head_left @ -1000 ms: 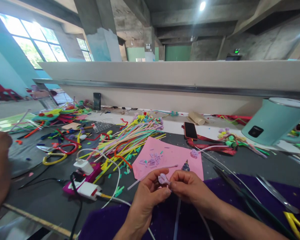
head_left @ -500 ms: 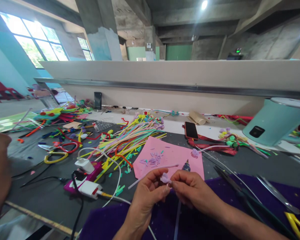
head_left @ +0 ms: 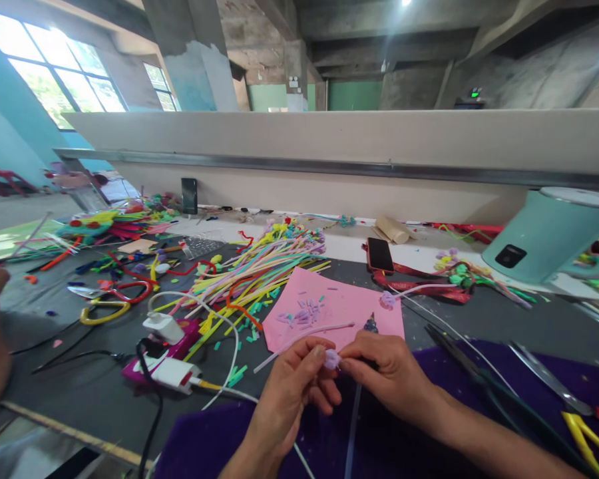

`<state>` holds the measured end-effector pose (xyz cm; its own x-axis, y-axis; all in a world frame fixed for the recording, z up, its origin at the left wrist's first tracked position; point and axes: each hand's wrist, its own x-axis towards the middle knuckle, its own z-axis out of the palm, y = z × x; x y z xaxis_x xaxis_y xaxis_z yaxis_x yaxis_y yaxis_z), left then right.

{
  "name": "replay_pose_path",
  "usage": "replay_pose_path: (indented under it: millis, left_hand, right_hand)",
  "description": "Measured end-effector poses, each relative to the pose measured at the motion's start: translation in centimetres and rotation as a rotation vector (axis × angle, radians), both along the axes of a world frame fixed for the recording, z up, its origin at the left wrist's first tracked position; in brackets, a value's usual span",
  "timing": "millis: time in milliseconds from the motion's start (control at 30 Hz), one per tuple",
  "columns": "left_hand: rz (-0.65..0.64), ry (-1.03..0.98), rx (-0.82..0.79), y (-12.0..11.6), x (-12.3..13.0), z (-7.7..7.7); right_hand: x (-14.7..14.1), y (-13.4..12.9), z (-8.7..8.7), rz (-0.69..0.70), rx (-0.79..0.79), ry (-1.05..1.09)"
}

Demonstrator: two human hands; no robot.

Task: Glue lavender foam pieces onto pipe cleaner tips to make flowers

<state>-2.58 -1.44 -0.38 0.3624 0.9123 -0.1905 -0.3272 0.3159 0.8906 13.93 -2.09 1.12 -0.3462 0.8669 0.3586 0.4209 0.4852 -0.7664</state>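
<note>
Flower [head_left: 332,360] sits pinched between left hand's [head_left: 312,372] and right hand's [head_left: 364,362] closed fingertips.

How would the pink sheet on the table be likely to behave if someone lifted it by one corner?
The pink sheet looks thin, so it would probably sag. The loose purple snippets lying on it would likely slide off.

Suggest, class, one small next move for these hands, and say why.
Perhaps press the small lilac piece gently between the fingertips: the left hand has it from one side, the right hand meets it from the other, and it looks loosely bunched.
</note>
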Motion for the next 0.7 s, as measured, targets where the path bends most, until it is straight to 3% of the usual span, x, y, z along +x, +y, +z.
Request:
replay_pose_path:
  millis: [133,233,400,700]
  left_hand:
    - [0.197,0.061,0.135,-0.44,0.1,0.57]
    - [0.278,0.078,0.274,-0.67,0.06,0.76]
    - [0.23,0.174,0.339,-0.56,-0.18,0.41]
    - [0.226,0.279,0.537,-0.39,-0.6,-0.06]
  right_hand:
    - [-0.04,-0.15,0.05,-0.018,-0.006,-0.017]
    - [-0.13,-0.11,0.18,-0.017,-0.156,0.12]
    - [-0.29,0.02,0.15,0.031,-0.408,0.331]
    - [-0.59,-0.14,-0.11,0.058,-0.519,0.449]
